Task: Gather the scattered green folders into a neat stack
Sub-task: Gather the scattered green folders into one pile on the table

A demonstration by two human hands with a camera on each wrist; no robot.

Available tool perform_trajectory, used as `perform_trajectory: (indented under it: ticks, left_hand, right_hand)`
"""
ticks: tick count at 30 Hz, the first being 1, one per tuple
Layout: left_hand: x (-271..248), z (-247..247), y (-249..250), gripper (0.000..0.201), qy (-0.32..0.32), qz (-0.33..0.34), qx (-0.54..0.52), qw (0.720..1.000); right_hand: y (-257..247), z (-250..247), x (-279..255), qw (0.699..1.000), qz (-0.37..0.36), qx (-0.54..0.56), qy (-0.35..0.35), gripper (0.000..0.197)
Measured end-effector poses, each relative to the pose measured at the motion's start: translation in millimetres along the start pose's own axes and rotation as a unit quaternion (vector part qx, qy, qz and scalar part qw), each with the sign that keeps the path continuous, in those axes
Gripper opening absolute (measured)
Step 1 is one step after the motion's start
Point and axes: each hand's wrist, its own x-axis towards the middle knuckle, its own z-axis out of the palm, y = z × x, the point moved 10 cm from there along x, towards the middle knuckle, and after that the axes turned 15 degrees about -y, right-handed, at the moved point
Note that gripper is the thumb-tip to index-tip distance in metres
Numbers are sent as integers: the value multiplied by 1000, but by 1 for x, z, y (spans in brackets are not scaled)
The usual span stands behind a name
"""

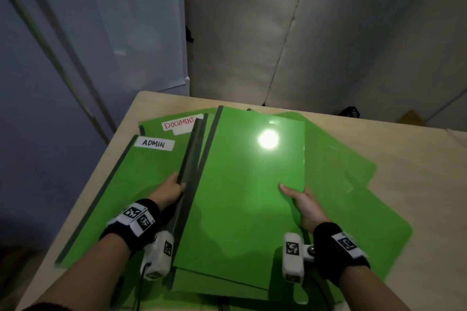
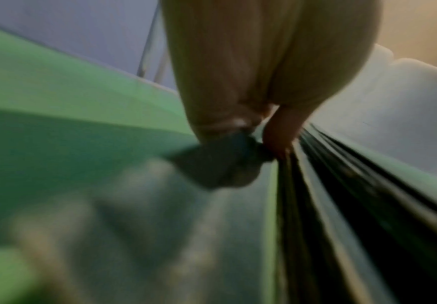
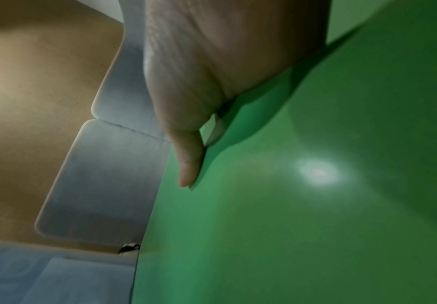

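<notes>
while both hands grip it, top folder (image 1: 242, 184) sits frame centre | left hand (image 1: 168, 190) curls round dark spine | right hand (image 1: 303, 203) pinches right edge | labelled folders (image 1: 151, 166) at left on table (image 1: 417, 159)

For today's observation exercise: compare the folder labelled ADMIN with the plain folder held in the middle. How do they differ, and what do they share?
1. The ADMIN folder carries a white handwritten label; the middle folder shows none.
2. The ADMIN folder lies flat on the table, untouched; the middle folder is held by the left hand at its spine and the right hand at its open edge.
3. The middle folder overlaps other folders; the ADMIN folder sits leftmost.

Both are green with dark spines.
</notes>
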Motion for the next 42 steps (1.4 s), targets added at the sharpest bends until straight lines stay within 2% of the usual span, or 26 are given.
perform_trajectory:
  ticks: [1,2,4,6,8,9,10,14,17,20,22,23,25,26,28,30,32,33,35,36,39,40,42]
  left_hand:
    - [-8,2,1,32,-1,12,-27,1000]
    - [-13,4,-3,40,-16,8,-56,998]
    - [-22,11,-16,71,-50,-23,-76,996]
    - [-23,16,-23,96,-77,-17,-81,994]
    - [-18,13,-29,133,-72,-3,-33,997]
    - [-10,12,-35,148,-70,-9,3,998]
    - [-8,12,-35,153,-69,-5,26,997]
    - [-20,17,-21,136,-45,33,6,998]
    - [-18,17,-17,153,-47,60,-15,997]
    - [-21,18,-17,152,-39,71,-42,996]
    - [-39,28,-11,134,-41,89,-75,992]
    - [-47,34,-8,116,-52,91,-91,990]
    - [-48,40,-20,80,-68,78,-123,987]
    - [-49,40,-24,77,-70,79,-133,985]
    - [-50,39,-29,92,-68,88,-149,983]
    - [-53,38,-30,103,-68,96,-165,979]
    - [-53,37,-28,102,-70,104,-184,975]
    - [-54,37,-25,104,-74,112,-195,972]
    - [-55,37,-16,124,-90,128,-208,965]
    - [-56,37,-13,124,-95,134,-212,963]
    - [-56,35,-16,101,-98,134,-217,962]
    - [-57,35,-18,103,-96,133,-209,964]
    - [-58,34,-25,126,-90,136,-189,968]
  right_hand:
    - [1,8,-2,1000,-2,0,-4,97]
    - [1,15,-4,1000,-2,-2,-10,96]
    - [4,23,-7,1000,0,-5,-24,97]
    - [6,25,-10,1000,-2,-5,-27,98]
    - [5,25,-14,1000,-7,-12,-23,97]
    - [4,25,-16,1000,-10,-19,-22,97]
    - [2,24,-17,999,-15,-26,-20,96]
    - [-9,16,-30,999,-45,-23,0,94]
    - [-15,10,-33,998,-56,-25,8,94]
    - [-17,17,-25,995,-52,-86,-12,95]
    - [-15,25,-25,988,-32,-148,-38,94]
    - [-16,25,-25,981,-32,-186,-46,91]
    - [-15,1,-23,973,-43,-225,3,78]
    - [-13,-22,-20,971,-42,-230,56,72]
    - [-9,-68,-25,949,2,-272,161,69]
    - [2,-95,-33,925,83,-305,211,75]
    - [12,-99,-33,924,121,-306,194,80]
    - [11,-93,-33,927,118,-302,187,81]
    - [13,-83,-24,941,97,-281,163,86]
    - [14,-78,-18,950,82,-263,149,85]
    - [18,-73,-6,968,63,-208,125,70]
    - [17,-73,-8,971,68,-195,120,69]
    - [11,-70,-9,978,59,-172,102,59]
